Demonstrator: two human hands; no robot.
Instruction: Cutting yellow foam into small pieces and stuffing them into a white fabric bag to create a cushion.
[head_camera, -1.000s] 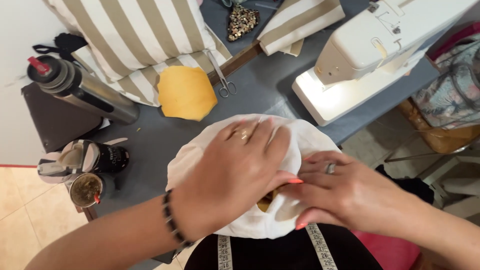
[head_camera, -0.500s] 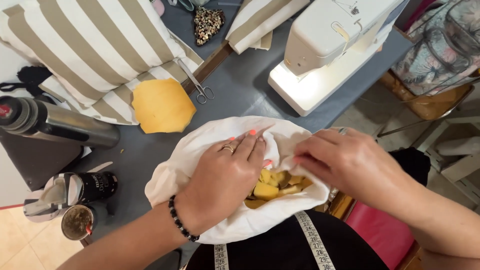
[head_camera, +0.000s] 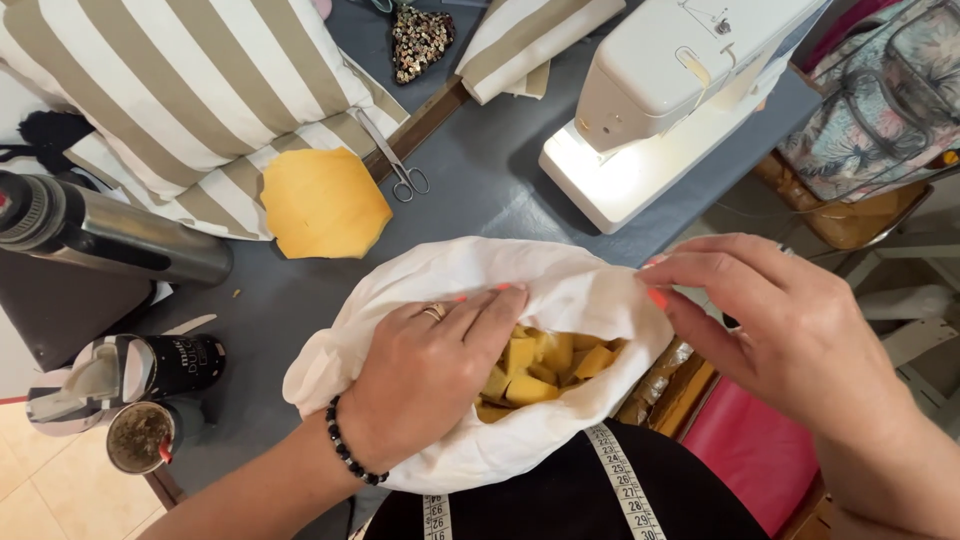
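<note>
Now | left hand (head_camera: 425, 385) in white bag (head_camera: 560, 290) | right hand (head_camera: 770, 320) pinching rim

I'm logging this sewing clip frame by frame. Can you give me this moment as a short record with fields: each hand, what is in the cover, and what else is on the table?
left hand: fingers inside the white cover, on the foam pieces
right hand: pinching the cover's right edge, holding it open
cover contents: yellow foam pieces
table: grey, with sewing machine, scissors, yellow foam pad, striped cushions, steel flask
body: tape measure around the neck
</note>
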